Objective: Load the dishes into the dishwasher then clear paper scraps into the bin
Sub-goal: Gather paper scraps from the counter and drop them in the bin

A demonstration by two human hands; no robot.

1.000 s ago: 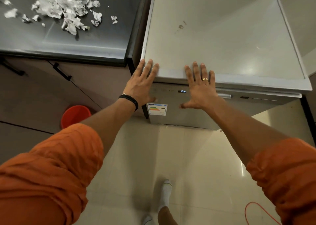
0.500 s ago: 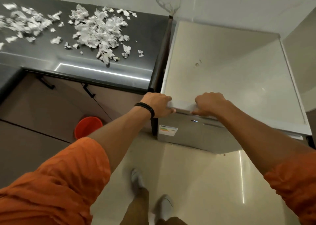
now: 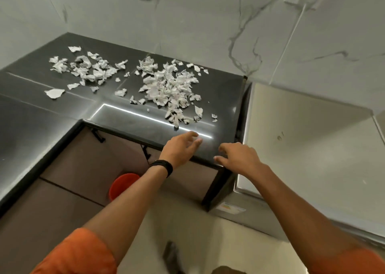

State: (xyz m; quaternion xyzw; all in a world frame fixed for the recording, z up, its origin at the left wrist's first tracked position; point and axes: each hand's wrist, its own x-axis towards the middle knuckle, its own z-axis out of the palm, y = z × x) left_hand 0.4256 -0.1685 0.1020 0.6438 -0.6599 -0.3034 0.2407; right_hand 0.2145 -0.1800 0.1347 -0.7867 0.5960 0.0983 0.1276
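Both hands short of paper scraps

Head camera, looking steeply down, close above countertop

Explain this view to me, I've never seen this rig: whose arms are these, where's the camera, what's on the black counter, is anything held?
No machine here: one wide-angle camera worn on a person's head looks forward and down at their two bare hands. The left hand, with a black wristband, and the right hand are stretched out at the front edge of the glossy black countertop, fingers relaxed, holding nothing. Torn white paper scraps lie on it in two loose heaps. To the right stands the white dishwasher, its door apparently shut. Below the counter sits a round orange bin.
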